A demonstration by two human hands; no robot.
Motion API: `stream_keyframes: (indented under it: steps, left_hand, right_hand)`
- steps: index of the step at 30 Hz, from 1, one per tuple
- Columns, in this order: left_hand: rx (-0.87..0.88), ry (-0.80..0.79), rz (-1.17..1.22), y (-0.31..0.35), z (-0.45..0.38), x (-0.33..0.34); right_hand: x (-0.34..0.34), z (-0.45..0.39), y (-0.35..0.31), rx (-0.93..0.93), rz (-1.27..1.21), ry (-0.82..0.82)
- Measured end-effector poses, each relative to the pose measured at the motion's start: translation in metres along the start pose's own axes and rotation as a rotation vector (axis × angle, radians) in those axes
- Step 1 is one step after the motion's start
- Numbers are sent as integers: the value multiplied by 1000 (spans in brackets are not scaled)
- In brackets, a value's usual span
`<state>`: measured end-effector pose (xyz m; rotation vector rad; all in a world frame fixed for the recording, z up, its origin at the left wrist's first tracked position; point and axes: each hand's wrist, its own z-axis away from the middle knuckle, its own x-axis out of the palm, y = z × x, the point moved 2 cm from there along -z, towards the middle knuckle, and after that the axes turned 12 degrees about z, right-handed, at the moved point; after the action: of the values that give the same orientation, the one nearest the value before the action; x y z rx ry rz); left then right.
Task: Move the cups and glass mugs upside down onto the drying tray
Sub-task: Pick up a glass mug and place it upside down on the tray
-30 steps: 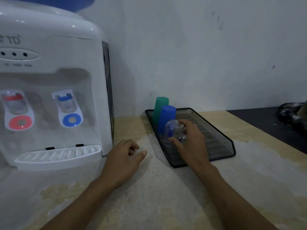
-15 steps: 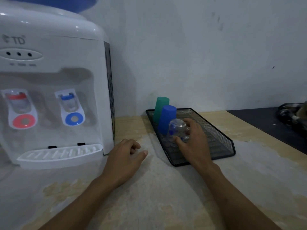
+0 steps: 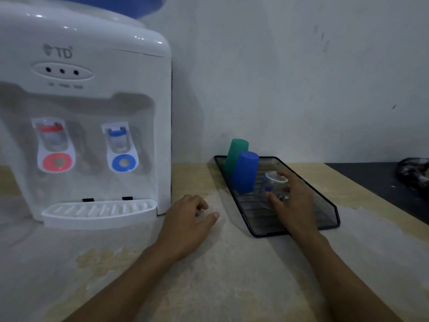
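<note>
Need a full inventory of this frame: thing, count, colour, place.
water dispenser: 1, white with a red and a blue tap, left on the counter
drying tray: 1, black mesh, centre-right on the counter
green cup: 1, upside down, tray's far end
blue cup: 1, upside down, in front of the green one
glass mug: 1, clear, inverted over the tray, gripped
dark object: 1, far right, unclear
left hand: resting on the counter, empty
right hand: holding the mug

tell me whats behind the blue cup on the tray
A green cup stands upside down right behind the blue cup on the mesh tray. The blue cup covers its lower part, so its rim there cannot be seen.
</note>
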<state>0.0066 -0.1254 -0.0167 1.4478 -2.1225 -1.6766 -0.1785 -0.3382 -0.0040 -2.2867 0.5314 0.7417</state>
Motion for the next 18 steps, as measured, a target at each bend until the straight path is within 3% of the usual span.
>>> stream_keyframes:
  steps: [9, 18]
  left_hand:
    - [-13, 12, 60, -4, -4, 0]
    - [-59, 31, 111, -4, -9, 0]
  right_hand:
    - [12, -41, 27, 31, 130, -47]
    - [37, -92, 13, 35, 64, -165]
